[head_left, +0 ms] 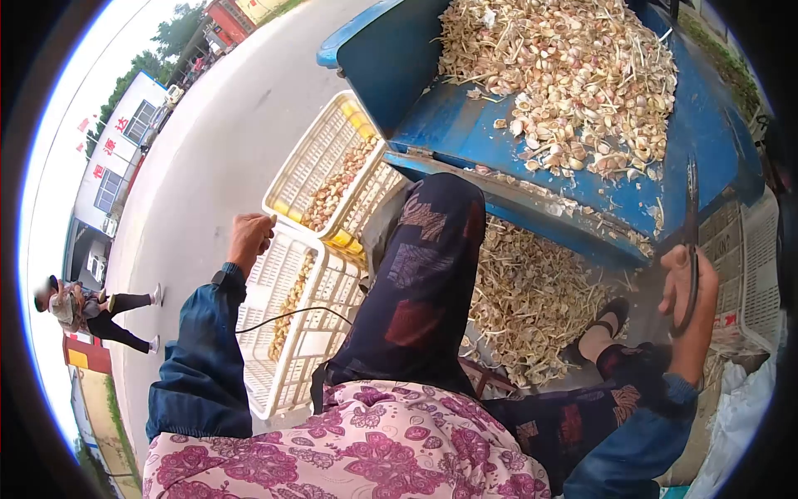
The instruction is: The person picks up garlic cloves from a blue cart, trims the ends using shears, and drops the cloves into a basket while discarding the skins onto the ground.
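My right hand [697, 287] grips a pair of dark metal scissors [692, 212], its blades pointing up beside the blue metal bin. My left hand [251, 239] is raised above the near edge of a white plastic crate [274, 370], fingers curled together. Whatever those fingers hold, if anything, is too small to make out. In front of me, a heap of garlic cloves and dry skins [573, 75] lies in the blue bin [465, 116]. A yellow-and-white crate [287, 179] to the left holds garlic cloves [341, 183].
Dry garlic stalks and skins [532, 308] cover the ground between my legs, under the bin's edge. More white crates [756, 266] stand at the right. Off to the left, another person [91, 308] is on the paved road [199, 150]. A thin black cord [291, 313] crosses the near crate.
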Tool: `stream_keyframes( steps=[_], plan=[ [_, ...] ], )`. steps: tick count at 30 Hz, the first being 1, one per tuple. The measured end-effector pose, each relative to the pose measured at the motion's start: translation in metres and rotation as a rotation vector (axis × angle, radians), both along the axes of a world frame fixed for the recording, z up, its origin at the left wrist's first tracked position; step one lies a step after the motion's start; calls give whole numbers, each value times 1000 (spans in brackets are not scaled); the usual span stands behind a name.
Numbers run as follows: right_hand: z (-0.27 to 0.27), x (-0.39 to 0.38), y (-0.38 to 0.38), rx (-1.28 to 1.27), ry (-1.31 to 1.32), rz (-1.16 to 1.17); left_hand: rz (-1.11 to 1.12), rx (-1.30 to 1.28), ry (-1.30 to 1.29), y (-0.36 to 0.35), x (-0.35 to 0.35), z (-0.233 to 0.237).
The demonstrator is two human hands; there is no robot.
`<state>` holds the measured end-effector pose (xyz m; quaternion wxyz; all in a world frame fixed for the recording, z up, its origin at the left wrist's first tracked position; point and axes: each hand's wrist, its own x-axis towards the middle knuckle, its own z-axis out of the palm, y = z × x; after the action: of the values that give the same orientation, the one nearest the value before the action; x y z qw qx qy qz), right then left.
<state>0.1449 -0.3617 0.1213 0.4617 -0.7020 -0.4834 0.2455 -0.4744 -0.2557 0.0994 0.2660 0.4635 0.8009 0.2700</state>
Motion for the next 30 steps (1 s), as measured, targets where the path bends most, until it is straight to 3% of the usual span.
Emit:
stream_keyframes(
  steps=[2,4,5,6,8,10,13,16,20,25,30],
  plan=[
    [0,2,0,-19,8,-15,7,-149,222,-17,-34,-21],
    [1,4,0,-27,1,-25,177,-231,312,-35,-11,-22],
    [0,3,1,-32,3,-28,-54,-138,587,-38,-53,-53],
    [0,0,2,-36,52,-27,-143,36,767,-33,-70,-79],
    [7,1,2,-27,108,-94,-165,253,322,-12,-1,-55],
    [9,2,4,42,215,-120,-187,249,-100,10,125,0],
    [12,8,6,115,284,-184,-539,394,-192,49,248,31],
    [12,16,4,145,294,-234,-815,347,-303,94,355,34],
    [10,18,3,106,306,-278,-916,298,-169,159,448,2],
    [12,18,6,76,271,-243,-1274,582,-51,220,493,-121],
    [10,15,14,22,226,-188,-1327,707,172,229,501,-150]
  ],
)
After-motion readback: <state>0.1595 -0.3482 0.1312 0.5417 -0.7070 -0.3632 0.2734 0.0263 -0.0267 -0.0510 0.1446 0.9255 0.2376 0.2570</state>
